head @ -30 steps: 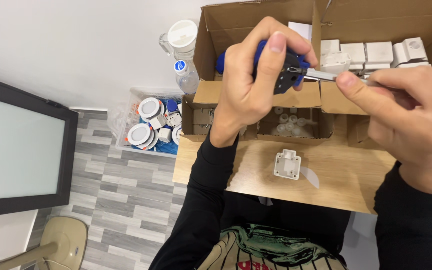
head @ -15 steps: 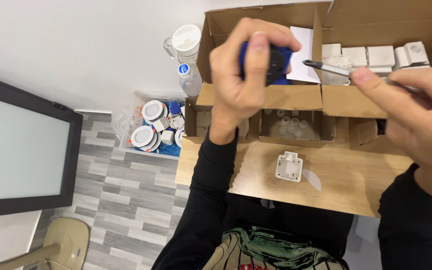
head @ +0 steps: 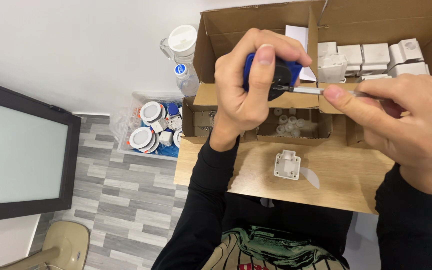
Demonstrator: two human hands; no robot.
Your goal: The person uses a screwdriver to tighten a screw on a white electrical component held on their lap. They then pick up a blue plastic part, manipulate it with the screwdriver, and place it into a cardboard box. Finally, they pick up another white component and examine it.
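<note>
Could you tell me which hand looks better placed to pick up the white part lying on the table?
Probably the right hand: it pinches only a slim tool, and the white part lies on the table just below it. The left hand is wrapped round the blue piece.

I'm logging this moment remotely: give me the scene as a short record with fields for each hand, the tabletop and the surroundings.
left hand: left hand grips a blue part, raised over the table
right hand: right hand holds a thin metal tool, tip at the blue part
table: wooden table with a white plastic part lying loose
boxes: large cardboard box holding white parts; small open box in front
floor: clear bin of round lamps
</note>
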